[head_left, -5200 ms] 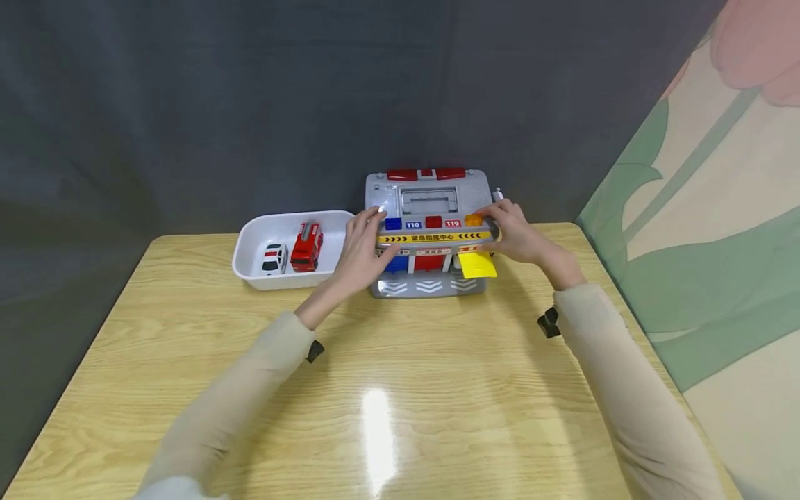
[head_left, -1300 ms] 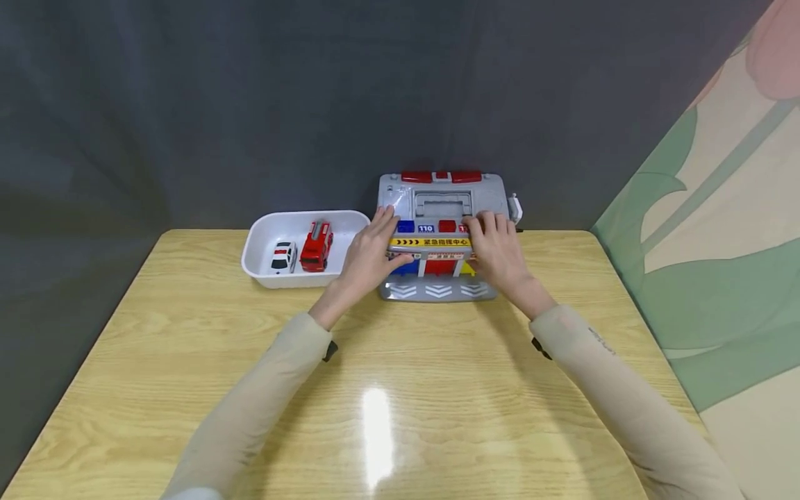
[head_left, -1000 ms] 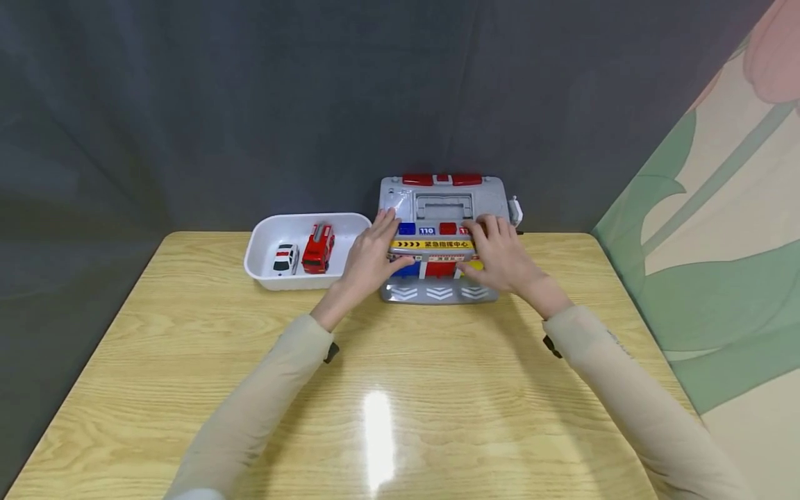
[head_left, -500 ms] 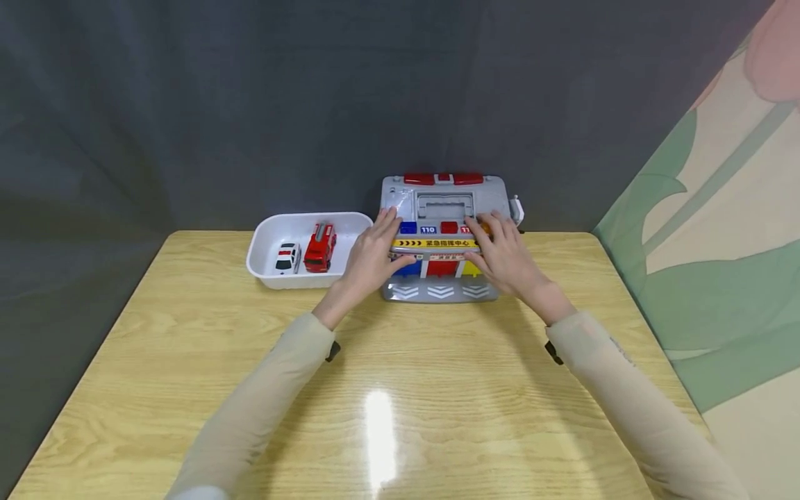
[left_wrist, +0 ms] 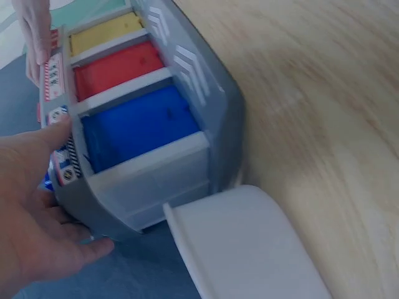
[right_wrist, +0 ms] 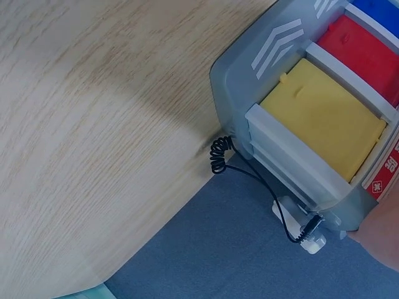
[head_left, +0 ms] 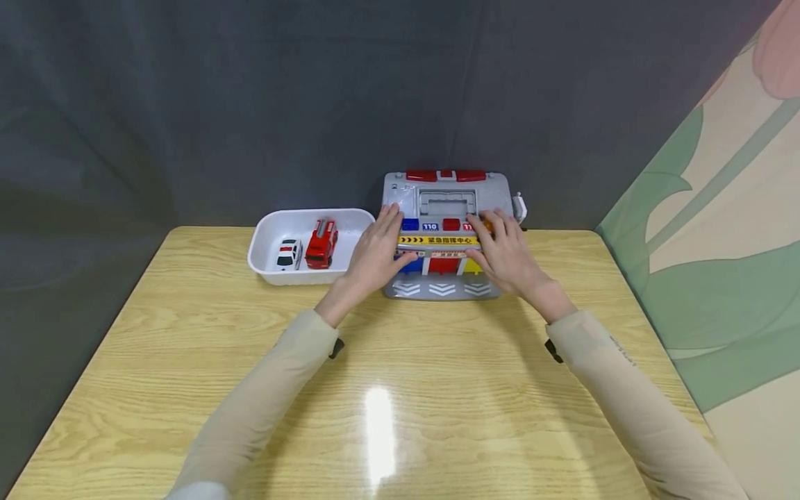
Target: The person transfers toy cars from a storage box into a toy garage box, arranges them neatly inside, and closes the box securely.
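A grey toy garage (head_left: 440, 240) with a yellow strip along its roof front stands at the table's back edge. My left hand (head_left: 373, 253) grips the left end of the roof front, thumb below and fingers on top. At the right end, my right hand (head_left: 509, 253) holds the roof front in the same way, partly covering an orange button (head_left: 488, 226). The blue door (left_wrist: 140, 128), red door (left_wrist: 118, 70) and yellow door (right_wrist: 324, 118) are all down in their frames. In the right wrist view, only a bit of the right hand shows at the edge.
Left of the garage stands a white tray (head_left: 265, 278) holding a white toy police car (head_left: 289, 254) and a red toy fire truck (head_left: 321, 243). A coiled black cord (right_wrist: 221, 154) joins a white handpiece (right_wrist: 299, 224) on the garage's right side. A dark curtain (head_left: 300, 104) hangs behind.
The yellow door, sticking out 5.2 s ago, is now down. My right hand went inward over the roof front, then its thumb lifted off the yellow door to the roof edge. Left hand stayed.
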Demonstrator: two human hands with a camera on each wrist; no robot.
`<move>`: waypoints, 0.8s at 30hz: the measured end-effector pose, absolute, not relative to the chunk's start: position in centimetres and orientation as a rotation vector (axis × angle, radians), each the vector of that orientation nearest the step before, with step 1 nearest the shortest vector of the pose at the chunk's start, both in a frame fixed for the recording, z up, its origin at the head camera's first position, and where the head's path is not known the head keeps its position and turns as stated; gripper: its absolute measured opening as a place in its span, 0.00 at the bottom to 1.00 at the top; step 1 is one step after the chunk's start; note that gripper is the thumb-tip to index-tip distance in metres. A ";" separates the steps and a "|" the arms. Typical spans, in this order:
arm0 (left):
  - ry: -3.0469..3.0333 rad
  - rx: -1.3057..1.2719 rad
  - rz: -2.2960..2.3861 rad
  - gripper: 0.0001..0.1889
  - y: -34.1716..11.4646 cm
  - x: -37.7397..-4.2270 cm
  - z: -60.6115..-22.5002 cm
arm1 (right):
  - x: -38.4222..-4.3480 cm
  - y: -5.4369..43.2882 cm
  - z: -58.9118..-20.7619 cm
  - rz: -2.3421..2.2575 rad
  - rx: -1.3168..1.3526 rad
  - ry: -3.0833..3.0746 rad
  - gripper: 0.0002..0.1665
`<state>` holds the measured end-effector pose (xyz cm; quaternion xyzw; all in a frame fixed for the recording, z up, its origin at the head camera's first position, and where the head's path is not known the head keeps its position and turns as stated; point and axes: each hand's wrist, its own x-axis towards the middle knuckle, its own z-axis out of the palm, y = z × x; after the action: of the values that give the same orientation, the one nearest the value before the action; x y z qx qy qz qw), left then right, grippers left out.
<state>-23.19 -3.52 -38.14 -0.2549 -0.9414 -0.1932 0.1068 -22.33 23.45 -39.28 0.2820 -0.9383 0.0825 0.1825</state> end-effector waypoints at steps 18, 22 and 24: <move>-2.819 -0.905 -0.231 0.41 -1.1 -23.3 -36.5 | -22.5 23.5 -39.7 0.225 0.835 -2.591 0.35; -2.804 -1.010 -0.164 0.39 -0.4 -23.4 -36.5 | -22.4 23.4 -39.6 0.239 0.844 -2.574 0.34; -2.808 -1.048 -0.139 0.37 -0.2 -23.5 -36.5 | -22.3 23.4 -39.6 0.241 0.843 -2.579 0.34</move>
<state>-23.48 -0.21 -36.49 -0.3486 -0.9335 -0.0462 0.0705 -22.33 23.39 -39.60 0.3026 -0.9263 0.0867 0.2072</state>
